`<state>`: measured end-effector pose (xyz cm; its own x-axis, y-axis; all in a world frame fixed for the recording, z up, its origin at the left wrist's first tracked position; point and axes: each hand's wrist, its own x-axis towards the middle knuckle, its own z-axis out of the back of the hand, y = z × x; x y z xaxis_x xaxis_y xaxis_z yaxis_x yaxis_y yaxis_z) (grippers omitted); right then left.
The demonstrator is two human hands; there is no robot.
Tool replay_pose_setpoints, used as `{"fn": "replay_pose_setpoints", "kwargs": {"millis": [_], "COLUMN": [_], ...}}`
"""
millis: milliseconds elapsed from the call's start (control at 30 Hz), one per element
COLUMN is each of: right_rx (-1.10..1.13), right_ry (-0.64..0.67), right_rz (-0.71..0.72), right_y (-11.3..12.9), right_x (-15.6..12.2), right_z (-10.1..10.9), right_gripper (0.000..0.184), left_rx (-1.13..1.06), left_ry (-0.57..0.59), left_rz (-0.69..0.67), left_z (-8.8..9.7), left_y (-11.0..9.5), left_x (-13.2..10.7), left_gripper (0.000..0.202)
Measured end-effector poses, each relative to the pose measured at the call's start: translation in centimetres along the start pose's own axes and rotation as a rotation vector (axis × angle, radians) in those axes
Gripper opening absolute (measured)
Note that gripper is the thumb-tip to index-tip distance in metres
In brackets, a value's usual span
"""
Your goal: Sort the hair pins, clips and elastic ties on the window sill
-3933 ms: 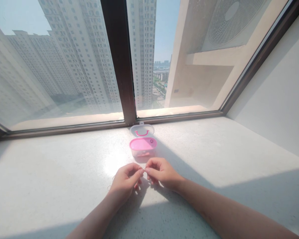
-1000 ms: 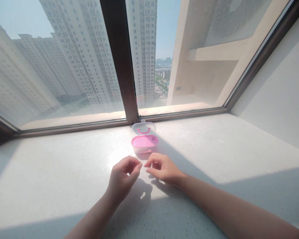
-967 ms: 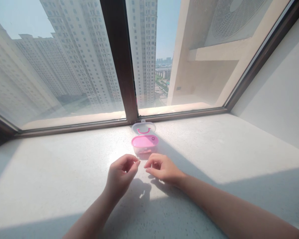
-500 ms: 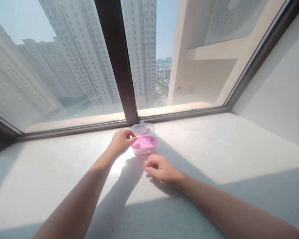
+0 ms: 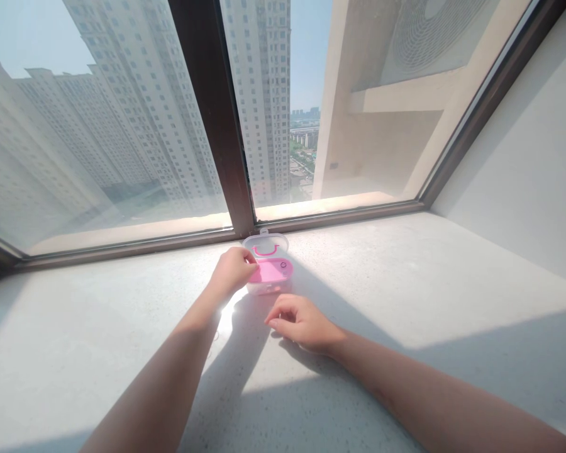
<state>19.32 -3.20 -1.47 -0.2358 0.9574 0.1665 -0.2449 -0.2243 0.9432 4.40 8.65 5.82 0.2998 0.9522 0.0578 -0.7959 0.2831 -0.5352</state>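
One hand, the left hand (image 5: 232,267), has reached the oval plastic box (image 5: 270,289), likely shifting work there, fingertips together, contents unseen; right hand (image 5: 302,323) in front, curled, fingertip contact unclear.

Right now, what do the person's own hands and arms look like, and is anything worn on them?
The left hand and right hand are ungloved, with slim fingers. Both forearms are bare, with no sleeve, watch or bracelet in view.

Sunlit pale sill (image 5: 382,270) beneath dark-framed window (image 5: 216,119)
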Motion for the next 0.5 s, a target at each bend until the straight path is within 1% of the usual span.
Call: {"fn": "replay_pose_setpoints", "kwargs": {"millis": [200, 400, 500], "right_rx": [-0.031, -0.038, -0.036], "right_ry": [-0.015, -0.027, -0.021], "right_rz": [0.001, 0.004, -0.001], "right_y": [-0.01, 0.13, 0.11], "right_x": [0.08, 0.05, 0.04], "right_z": [-0.09, -0.14, -0.13], "right_gripper": [0.011, 0.014, 0.013], "left_rx": [-0.002, -0.014, -0.016], "left_ry": [0.021, 0.027, 0.028], "left_rz": [0.011, -0.015, -0.005], "left_z": [-0.05, 0.28, 0.19], "left_y": [0.08, -0.21, -0.14], "left_x": [0.10, -0.22, -0.01], "left_gripper": [0.012, 0.016, 0.013]}}
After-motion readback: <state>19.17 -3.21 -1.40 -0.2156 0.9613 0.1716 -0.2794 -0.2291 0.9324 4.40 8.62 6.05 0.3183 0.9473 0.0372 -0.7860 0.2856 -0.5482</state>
